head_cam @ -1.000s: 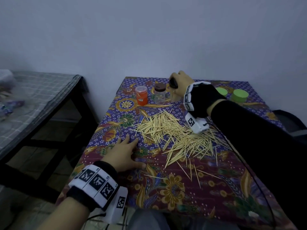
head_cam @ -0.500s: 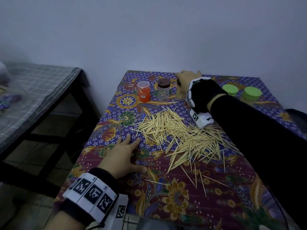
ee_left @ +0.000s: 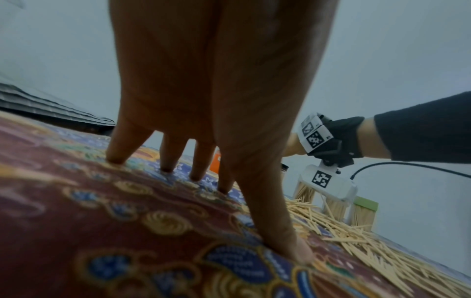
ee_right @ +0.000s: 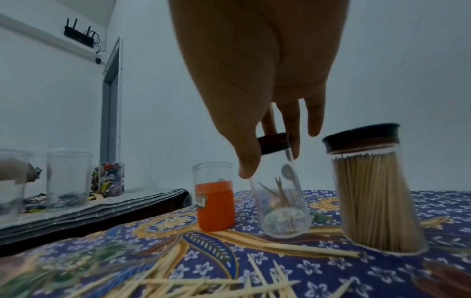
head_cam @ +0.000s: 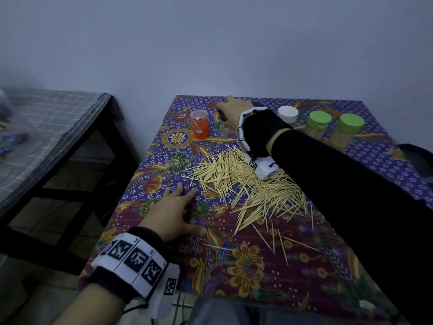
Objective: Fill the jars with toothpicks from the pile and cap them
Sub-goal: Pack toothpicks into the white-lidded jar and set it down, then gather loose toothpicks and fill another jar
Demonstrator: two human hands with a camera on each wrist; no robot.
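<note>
Right wrist view: the right hand (ee_right: 257, 84) pinches the dark cap of a nearly empty clear glass jar (ee_right: 280, 197); the left hand (head_cam: 172, 211) lies flat, fingers spread, on the floral tablecloth (head_cam: 234, 277) beside the scattered wooden toothpick pile (head_cam: 246, 186).

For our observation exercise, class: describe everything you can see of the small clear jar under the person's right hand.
The small jar is a narrow, clear cylinder, glass or plastic by its look, with a dark cap on top. It holds only a few toothpicks, so it is nearly empty. It leans slightly, its base on the patterned tablecloth, between an orange jar and a full, capped jar. The right hand grips it at the cap with thumb and fingers.
</note>
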